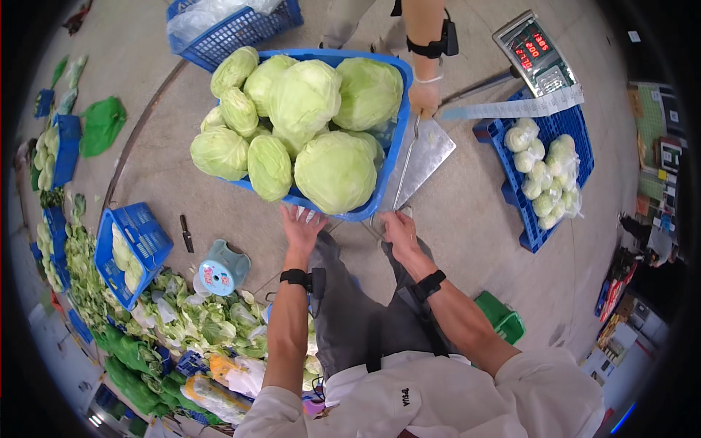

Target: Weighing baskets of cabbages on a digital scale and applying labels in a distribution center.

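One shirt (475, 387) nearest, two hands (398, 231) adjoin one tub (404, 109), one rod (406, 166).

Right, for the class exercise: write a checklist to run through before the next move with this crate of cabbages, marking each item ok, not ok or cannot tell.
1. Right hand gripping: ok, closed at the near end of the metal rod.
2. Left hand gripping the blue crate: not ok, it is open at the near edge.
3. Co-worker's hand in place: ok, at the rod's far end.
4. Cabbages below the rim: not ok, heaped above it.
5. Crate resting on the metal plate: cannot tell, its underside is hidden.
6. Scale display lit: ok, red digits showing.
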A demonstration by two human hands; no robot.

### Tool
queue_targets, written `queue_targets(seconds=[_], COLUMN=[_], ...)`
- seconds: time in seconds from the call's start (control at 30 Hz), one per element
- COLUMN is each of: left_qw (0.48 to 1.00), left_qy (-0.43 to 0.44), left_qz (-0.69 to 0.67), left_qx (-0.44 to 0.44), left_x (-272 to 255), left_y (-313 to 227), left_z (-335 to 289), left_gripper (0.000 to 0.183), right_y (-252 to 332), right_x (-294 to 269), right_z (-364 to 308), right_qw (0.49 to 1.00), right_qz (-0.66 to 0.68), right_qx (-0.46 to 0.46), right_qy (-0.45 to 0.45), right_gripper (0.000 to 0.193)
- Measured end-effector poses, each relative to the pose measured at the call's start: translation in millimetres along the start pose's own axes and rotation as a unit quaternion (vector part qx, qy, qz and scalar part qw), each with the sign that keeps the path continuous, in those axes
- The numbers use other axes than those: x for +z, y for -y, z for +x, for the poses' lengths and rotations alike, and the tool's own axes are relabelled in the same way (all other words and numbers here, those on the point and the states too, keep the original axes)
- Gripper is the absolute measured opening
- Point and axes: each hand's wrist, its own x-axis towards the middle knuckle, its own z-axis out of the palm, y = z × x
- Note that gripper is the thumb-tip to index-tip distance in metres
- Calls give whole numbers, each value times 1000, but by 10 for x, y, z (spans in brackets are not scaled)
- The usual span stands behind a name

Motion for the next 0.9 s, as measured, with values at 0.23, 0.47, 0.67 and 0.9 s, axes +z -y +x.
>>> queue_targets(seconds=[0.23, 0.47, 0.67, 0.9], left_qw=[922, 753, 799, 783], left_qy=[-128, -155, 66, 150], left_qz=[292, 568, 598, 539], left_qx=[219, 294, 7, 271], left_x=[-1444, -774, -215, -280], left_y=[-1416, -3564, -3916, -3494], left_z=[637, 2479, 3825, 3154], left_gripper=[71, 45, 56, 53], right_y=[251, 124, 271, 136], right_x=[292, 59, 186, 430], right_z=[-276, -149, -196, -125], right_qw=[995, 987, 972, 954], right_qz=[85, 26, 10, -49], right_qx=[52, 28, -11, 53], right_qy=[-15, -156, -234, -291], right_gripper=[19, 25, 26, 26])
